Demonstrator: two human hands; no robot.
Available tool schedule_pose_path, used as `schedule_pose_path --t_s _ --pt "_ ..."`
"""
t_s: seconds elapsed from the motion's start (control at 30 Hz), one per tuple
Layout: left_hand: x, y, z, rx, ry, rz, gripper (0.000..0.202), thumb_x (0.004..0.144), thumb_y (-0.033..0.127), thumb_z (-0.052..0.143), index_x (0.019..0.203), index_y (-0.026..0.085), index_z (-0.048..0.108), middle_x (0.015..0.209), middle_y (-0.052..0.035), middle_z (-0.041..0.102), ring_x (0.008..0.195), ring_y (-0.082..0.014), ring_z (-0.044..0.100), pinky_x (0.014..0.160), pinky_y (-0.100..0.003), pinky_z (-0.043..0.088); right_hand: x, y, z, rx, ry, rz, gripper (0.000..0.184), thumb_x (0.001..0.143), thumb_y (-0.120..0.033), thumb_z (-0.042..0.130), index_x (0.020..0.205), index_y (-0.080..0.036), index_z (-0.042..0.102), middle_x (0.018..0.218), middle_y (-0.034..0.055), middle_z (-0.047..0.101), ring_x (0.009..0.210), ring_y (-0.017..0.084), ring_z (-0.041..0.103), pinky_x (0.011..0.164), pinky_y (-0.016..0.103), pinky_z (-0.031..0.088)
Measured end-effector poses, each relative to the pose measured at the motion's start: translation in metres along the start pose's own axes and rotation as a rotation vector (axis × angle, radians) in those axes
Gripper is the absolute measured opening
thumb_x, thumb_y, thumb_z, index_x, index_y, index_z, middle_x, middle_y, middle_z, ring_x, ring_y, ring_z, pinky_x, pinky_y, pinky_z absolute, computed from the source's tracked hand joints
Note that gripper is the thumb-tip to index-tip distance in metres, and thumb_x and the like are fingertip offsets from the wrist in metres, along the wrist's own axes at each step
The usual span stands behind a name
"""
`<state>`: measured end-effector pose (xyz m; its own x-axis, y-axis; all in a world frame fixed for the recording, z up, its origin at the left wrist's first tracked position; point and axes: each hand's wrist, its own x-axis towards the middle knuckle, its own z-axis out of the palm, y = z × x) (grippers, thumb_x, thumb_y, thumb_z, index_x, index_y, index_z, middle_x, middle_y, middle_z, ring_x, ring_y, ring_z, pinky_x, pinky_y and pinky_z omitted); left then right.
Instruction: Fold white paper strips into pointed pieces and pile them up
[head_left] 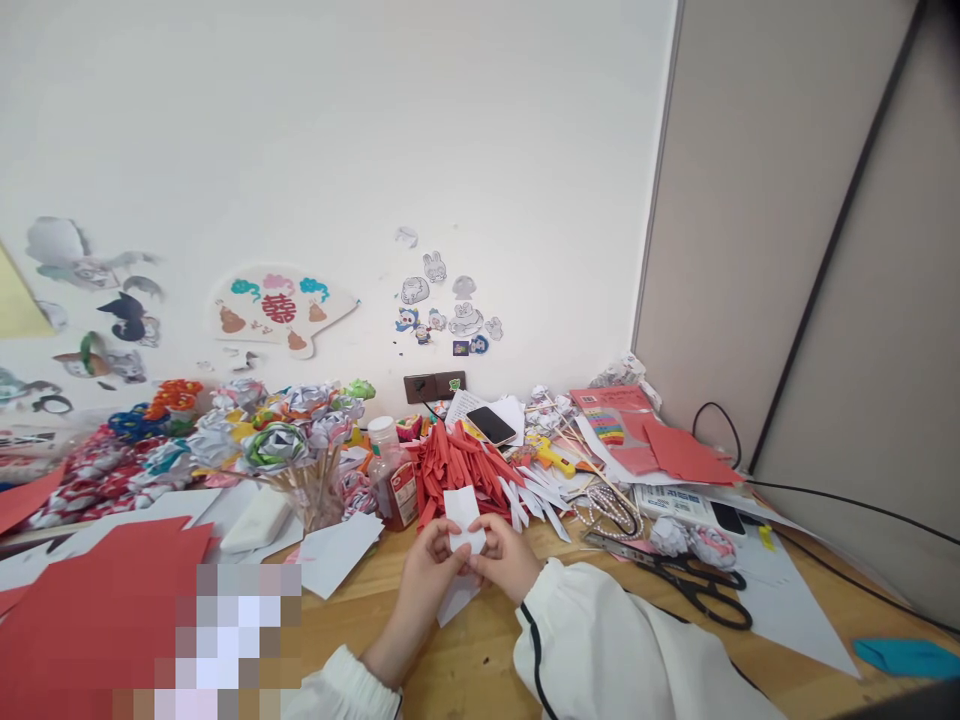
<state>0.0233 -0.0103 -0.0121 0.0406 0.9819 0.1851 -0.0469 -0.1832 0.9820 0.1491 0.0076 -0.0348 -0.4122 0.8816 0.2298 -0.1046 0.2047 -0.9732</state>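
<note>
Between the fingertips of both hands, a small piece of white paper is held upright above the table's front. My left hand pinches its left side, and my right hand grips the right side, thumbs nearly meeting at the lower edge. Beneath the hands lies another white paper sheet on the wooden table. Just behind them rises a pile of folded red paper strips, with white paper strips to its right.
Black-handled scissors lie at right. A phone and yellow glue gun sit behind the strips. Left of them stand a bottle and a cup of sticks. Paper flowers and red sheets cover the left.
</note>
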Motion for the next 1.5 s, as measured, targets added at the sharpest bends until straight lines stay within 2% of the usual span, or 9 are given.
schedule_pose_path --t_s 0.43,0.6,0.73,0.83,0.97,1.1,1.23,1.37,1.5 --pt "0.0 0.009 0.001 0.082 -0.059 -0.012 0.036 0.061 0.027 0.06 0.09 0.016 0.041 0.05 0.0077 0.05 0.035 -0.0075 0.048 0.037 -0.019 0.038 0.0 -0.003 -0.003 -0.001 -0.051 -0.03 0.04 0.061 -0.011 0.05 0.095 -0.022 0.032 0.053 -0.008 0.048 0.039 0.006 0.044 0.038 0.016 0.035" --pt "0.0 0.015 -0.002 0.052 -0.086 -0.026 0.046 0.063 0.029 0.057 0.103 0.018 0.037 0.07 0.0008 0.057 0.037 -0.0085 0.052 0.04 -0.023 0.043 0.003 -0.006 -0.01 0.018 -0.128 -0.043 0.045 0.063 -0.01 0.049 0.101 -0.023 0.029 0.056 -0.0074 0.048 0.043 0.006 0.045 0.042 0.016 0.035" --pt "0.005 0.02 -0.012 0.096 0.048 0.084 0.058 0.067 0.032 0.052 0.118 0.022 0.025 0.098 -0.0084 0.054 0.056 -0.0132 0.058 0.049 -0.027 0.047 0.0 -0.009 -0.021 -0.14 -0.174 -0.03 0.055 0.058 -0.006 0.05 0.106 -0.023 0.028 0.058 -0.0073 0.048 0.046 0.006 0.045 0.044 0.015 0.033" --pt "0.006 0.024 -0.021 0.285 0.085 0.199 0.054 0.063 0.029 0.057 0.113 0.022 0.04 0.111 -0.0097 0.05 0.087 -0.0206 0.054 0.067 -0.031 0.045 -0.005 -0.014 -0.025 -0.297 -0.284 -0.052 0.06 0.056 -0.004 0.05 0.109 -0.023 0.03 0.056 -0.0081 0.046 0.046 0.006 0.043 0.043 0.014 0.031" --pt "0.003 0.031 -0.025 0.56 -0.01 0.282 0.03 0.059 0.025 0.06 0.089 0.021 0.061 0.089 -0.0077 0.06 0.087 -0.0235 0.051 0.079 -0.035 0.036 -0.007 -0.025 -0.028 -0.374 -0.28 -0.116 0.057 0.057 -0.003 0.047 0.109 -0.023 0.033 0.054 -0.0087 0.041 0.045 0.005 0.039 0.043 0.014 0.028" --pt "0.0 0.037 -0.023 0.626 -0.05 0.274 0.016 0.06 0.027 0.059 0.073 0.021 0.065 0.072 -0.0049 0.06 0.072 -0.0211 0.051 0.068 -0.03 0.038 -0.004 -0.033 -0.034 -0.389 -0.066 -0.174 0.047 0.062 -0.007 0.046 0.105 -0.023 0.037 0.06 -0.0065 0.045 0.05 0.006 0.04 0.048 0.016 0.031" --pt "-0.001 0.026 -0.018 0.516 -0.19 0.117 0.015 0.06 0.029 0.058 0.056 0.015 0.057 0.053 0.0007 0.053 0.052 -0.0132 0.048 0.05 -0.022 0.036 -0.001 -0.035 -0.038 -0.379 0.092 -0.24 0.032 0.069 -0.012 0.044 0.1 -0.021 0.043 0.064 -0.0037 0.048 0.057 0.009 0.045 0.055 0.019 0.035" --pt "-0.002 0.012 -0.011 0.318 -0.243 -0.091 0.024 0.064 0.038 0.054 0.061 0.015 0.049 0.044 0.0045 0.049 0.036 -0.0094 0.046 0.037 -0.02 0.034 -0.002 -0.037 -0.039 -0.486 0.253 -0.309 0.023 0.073 -0.015 0.041 0.093 -0.021 0.05 0.072 -0.0004 0.05 0.065 0.011 0.048 0.062 0.022 0.037" --pt "0.0 0.012 -0.01 0.158 -0.159 -0.193 0.032 0.061 0.046 0.053 0.07 0.016 0.045 0.04 0.0058 0.05 0.031 -0.0111 0.049 0.033 -0.021 0.037 -0.005 -0.038 -0.036 -0.632 0.123 -0.364 0.02 0.072 -0.016 0.044 0.087 -0.021 0.057 0.073 0.0012 0.054 0.063 0.011 0.049 0.057 0.021 0.038"
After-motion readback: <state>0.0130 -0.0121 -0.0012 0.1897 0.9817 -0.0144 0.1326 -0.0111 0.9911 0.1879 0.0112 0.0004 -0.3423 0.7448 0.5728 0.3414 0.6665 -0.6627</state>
